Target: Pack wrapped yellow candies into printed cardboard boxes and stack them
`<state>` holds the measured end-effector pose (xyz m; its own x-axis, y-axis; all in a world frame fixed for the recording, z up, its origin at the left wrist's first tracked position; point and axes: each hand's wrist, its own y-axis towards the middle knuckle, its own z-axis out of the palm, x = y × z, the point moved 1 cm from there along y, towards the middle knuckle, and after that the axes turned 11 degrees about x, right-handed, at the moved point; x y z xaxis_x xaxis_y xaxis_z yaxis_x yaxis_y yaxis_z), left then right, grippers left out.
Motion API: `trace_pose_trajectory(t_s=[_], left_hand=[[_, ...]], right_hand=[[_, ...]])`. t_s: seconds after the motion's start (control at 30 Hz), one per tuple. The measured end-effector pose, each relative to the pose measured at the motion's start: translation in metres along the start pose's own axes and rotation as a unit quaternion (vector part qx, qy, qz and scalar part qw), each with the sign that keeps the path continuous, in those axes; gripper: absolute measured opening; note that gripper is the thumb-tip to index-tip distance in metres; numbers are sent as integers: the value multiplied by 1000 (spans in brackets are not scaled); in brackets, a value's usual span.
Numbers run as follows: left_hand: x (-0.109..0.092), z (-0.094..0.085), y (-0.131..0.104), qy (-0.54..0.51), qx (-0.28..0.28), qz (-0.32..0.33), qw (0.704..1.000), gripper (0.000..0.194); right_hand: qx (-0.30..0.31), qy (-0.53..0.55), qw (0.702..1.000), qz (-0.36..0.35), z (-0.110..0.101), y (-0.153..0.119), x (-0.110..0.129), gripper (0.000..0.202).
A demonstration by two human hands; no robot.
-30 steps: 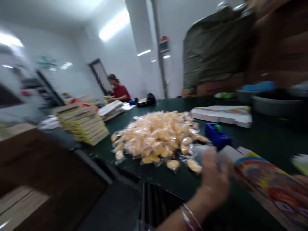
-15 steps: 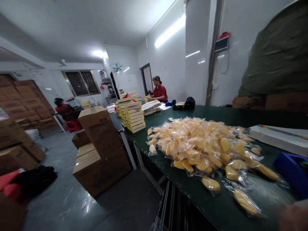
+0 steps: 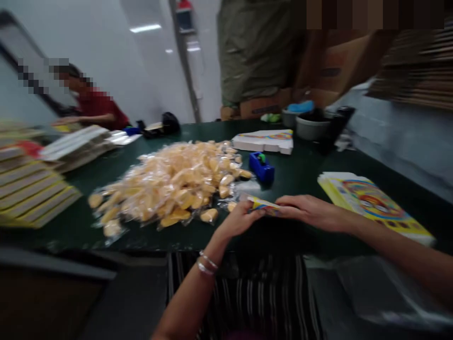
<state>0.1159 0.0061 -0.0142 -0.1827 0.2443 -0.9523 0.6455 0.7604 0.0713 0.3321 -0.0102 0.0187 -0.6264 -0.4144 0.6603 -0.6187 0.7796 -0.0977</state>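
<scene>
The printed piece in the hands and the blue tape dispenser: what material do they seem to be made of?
Printed piece: probably thin cardboard, judging by its flat shape and colourful print; blur leaves gloss uncertain.
Tape dispenser: likely smooth hard plastic, from its even blue and moulded-looking form.

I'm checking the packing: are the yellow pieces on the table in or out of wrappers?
In, where visible: shiny clear film covers the yellow pieces, its edges showing around outer ones.

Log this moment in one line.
left hand: holding printed carton | right hand: holding its other end | wrapped pieces: heaped on table | tape dispenser: beyond carton
</scene>
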Motion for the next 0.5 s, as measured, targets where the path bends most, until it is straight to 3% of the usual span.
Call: trace_pose_trajectory(t_s=[0.1,0.17,0.23,0.4,0.5], left_hand=[[19,-6,5,-23,53,23,998,21],[23,-8,3,-22,72,26,997,21],[24,-9,0,-18,80,24,996,20],[20,-11,13,-25,62,36,997,17],[7,-20,25,-41,23,62,997,16]], right_hand=[[127,75,987,55,-20,14,6,37],[172,115,975,80,-24,31,8,43],[197,87,974,76,-23,41,12,39],[149,-63,986,35,-26,35,14,21],[107,6,993,55,-36,18,10,24]])
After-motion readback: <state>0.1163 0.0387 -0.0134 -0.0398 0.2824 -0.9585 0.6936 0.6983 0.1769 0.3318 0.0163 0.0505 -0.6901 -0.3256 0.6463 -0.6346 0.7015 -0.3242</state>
